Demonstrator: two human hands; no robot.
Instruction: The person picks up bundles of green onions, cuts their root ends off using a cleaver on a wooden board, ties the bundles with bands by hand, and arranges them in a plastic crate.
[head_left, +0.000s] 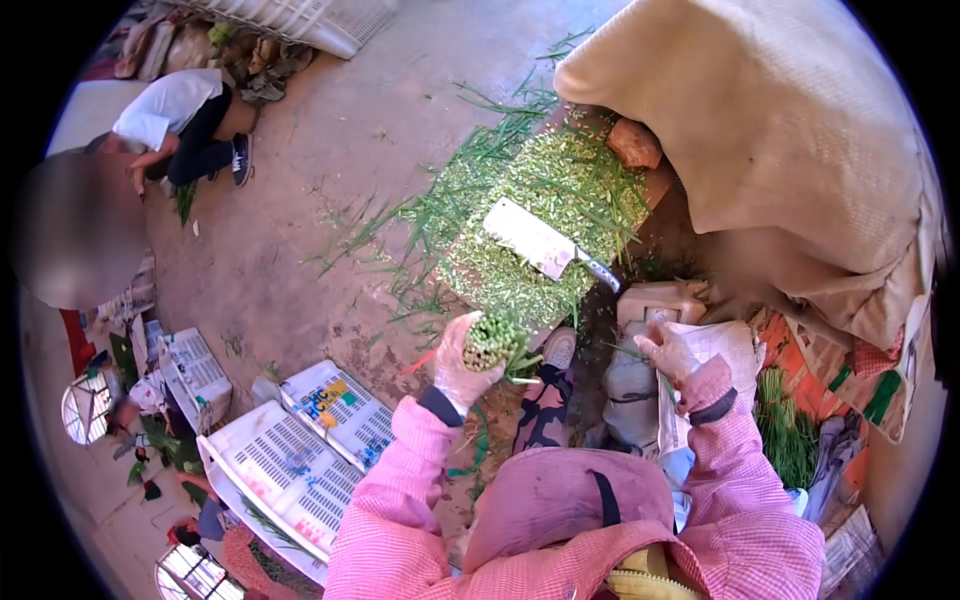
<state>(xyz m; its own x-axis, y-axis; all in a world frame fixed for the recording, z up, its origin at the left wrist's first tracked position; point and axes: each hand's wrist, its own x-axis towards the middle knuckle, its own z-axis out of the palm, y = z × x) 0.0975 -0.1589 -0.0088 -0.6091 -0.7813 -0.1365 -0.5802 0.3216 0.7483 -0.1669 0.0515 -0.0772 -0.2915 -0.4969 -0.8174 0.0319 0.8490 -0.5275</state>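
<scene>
My left hand point(466, 362), in a thin clear glove, is closed round a bundle of green stalks point(497, 340), with their cut ends facing up. To the right, my right hand point(670, 354), gloved too, has its fingers curled together. Thin green stalks point(627, 352) show at its fingertips and below the palm. Beyond both hands a cleaver point(530, 237) lies flat, its handle toward the lower right. It rests on a wide heap of chopped green pieces point(520, 285), with long loose leaves scattered on the far left side.
White plastic crates point(285, 465) stand at the lower left. A beige quilted cover point(760, 110) drapes over something at the upper right, beside a reddish stone point(634, 144). More green stalks point(785, 430) lie at the right. Another person point(170, 125) crouches at the upper left.
</scene>
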